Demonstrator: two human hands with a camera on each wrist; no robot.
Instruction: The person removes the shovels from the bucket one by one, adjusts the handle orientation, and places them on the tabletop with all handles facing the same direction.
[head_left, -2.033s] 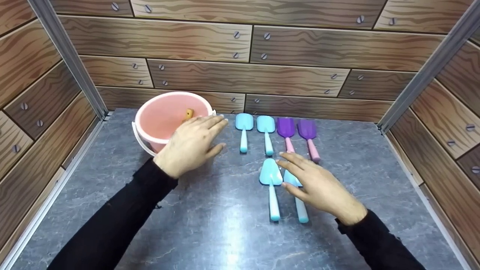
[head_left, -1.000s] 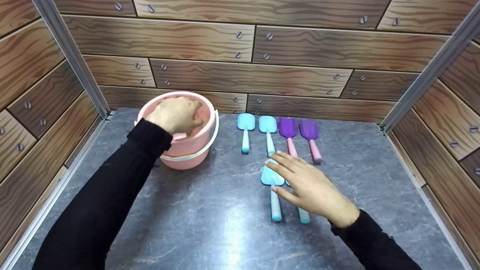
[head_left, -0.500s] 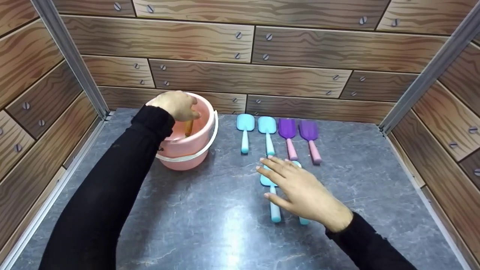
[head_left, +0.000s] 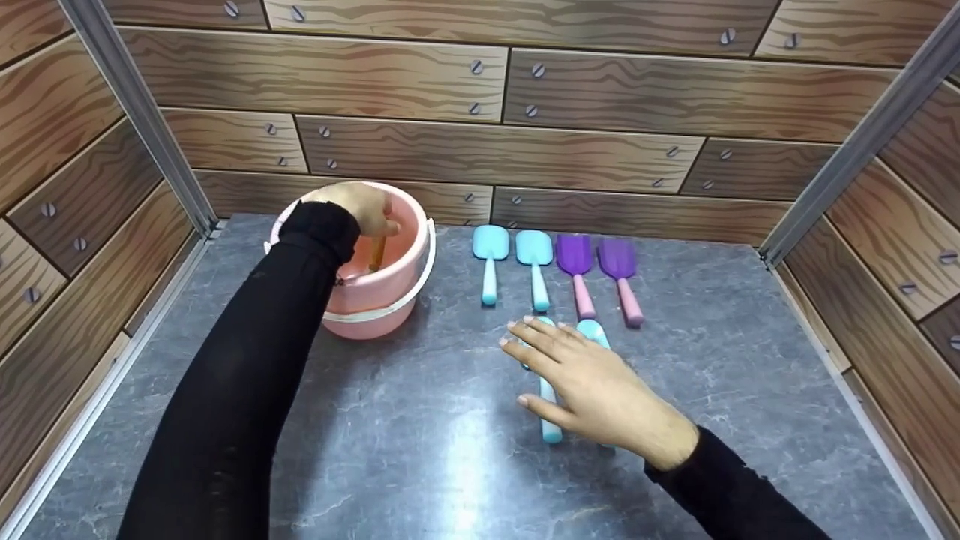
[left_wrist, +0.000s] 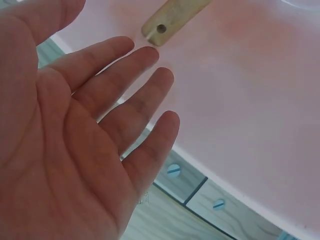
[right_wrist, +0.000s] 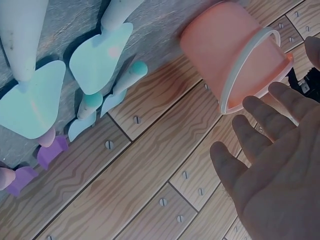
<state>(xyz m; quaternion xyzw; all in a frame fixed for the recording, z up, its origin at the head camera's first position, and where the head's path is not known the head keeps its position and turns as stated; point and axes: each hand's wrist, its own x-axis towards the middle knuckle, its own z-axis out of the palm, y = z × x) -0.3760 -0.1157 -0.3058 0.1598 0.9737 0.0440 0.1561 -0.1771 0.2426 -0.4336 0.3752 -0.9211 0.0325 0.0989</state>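
My left hand (head_left: 356,204) reaches over the mouth of the pink bucket (head_left: 367,300), its fingers relaxed and holding nothing. Just past its fingertips, in the left wrist view, is the end of a wooden handle (left_wrist: 172,22) with a small hole; whatever it belongs to is hidden inside the bucket. My right hand (head_left: 592,386) hovers with fingers spread over two light-blue toy shovels, a left one (head_left: 550,424) and a right one (head_left: 592,332), covering much of both. The right wrist view shows this palm with nothing in it.
Behind the right hand lie two light-blue shovels (head_left: 490,244) and two purple shovels (head_left: 574,255) with pink handles, side by side. The bucket's white handle (head_left: 405,300) hangs down at the front right. Wood-patterned walls (head_left: 420,90) enclose the grey marbled tabletop (head_left: 405,450).
My left hand has gone from the bucket's front right rim into its mouth, then lifted slightly. The bucket's handle swung to the front right. My right hand drifted left over the front shovels.
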